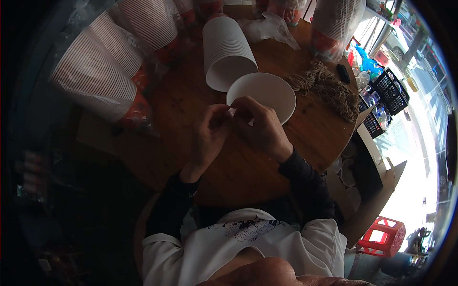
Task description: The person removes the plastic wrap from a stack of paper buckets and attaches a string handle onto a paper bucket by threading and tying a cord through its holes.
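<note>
Over the wooden table, my left hand (213,136) and my right hand (264,127) meet with their fingertips pinched together. A small pale bit shows by the right fingers; what they hold is too small to make out. Just beyond my right hand, and partly covered by it, a single white paper bowl (274,93) has its mouth facing up toward me. Behind it a nested stack of white paper bowls (224,40) lies on its side, open end toward me.
Tall plastic-wrapped stacks of paper bowls (95,71) line the table's left and far edges. A crumpled clear bag (269,29) lies at the back. Brown netting (329,90) and a small black object (343,73) rest at right. Beside the table are an open cardboard box (374,190), black crates (391,90) and a red stool (384,237).
</note>
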`<state>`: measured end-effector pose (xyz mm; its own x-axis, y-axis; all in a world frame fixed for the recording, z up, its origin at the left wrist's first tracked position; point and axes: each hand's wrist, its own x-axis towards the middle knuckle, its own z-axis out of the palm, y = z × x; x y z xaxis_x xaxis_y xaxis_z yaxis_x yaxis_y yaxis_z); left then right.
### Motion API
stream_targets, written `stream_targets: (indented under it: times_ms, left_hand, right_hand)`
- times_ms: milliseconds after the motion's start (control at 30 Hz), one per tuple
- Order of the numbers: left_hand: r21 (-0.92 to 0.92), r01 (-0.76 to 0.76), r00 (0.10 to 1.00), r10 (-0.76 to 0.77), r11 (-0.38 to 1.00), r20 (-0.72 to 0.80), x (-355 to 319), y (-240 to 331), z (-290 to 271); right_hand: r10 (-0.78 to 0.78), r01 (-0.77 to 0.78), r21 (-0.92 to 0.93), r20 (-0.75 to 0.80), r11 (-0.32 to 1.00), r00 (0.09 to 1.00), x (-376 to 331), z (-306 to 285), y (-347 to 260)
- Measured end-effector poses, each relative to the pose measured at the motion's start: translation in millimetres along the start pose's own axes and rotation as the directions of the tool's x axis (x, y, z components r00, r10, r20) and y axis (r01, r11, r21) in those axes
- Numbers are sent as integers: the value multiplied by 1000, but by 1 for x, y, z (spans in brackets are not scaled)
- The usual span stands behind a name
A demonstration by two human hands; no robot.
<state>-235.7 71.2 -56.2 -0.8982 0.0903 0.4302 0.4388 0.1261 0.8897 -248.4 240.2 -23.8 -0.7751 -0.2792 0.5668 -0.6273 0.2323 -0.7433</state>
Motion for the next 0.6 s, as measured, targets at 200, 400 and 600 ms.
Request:
stream_targets:
  times_ms: [200,400,600]
  left_hand:
    - [-87,1,1000,-2,996,-14,-2,-1,7]
    - [-34,-69,998,68,997,-14,-5,-1,12]
    - [13,-139,990,139,990,12,-7,4,16]
  right_hand:
    - [69,-69,18,-21,997,997,1,-2,0]
    - [184,-182,56,-41,982,982,0,-2,-4]
    - [175,-170,100,-44,980,984,-1,-7,1]
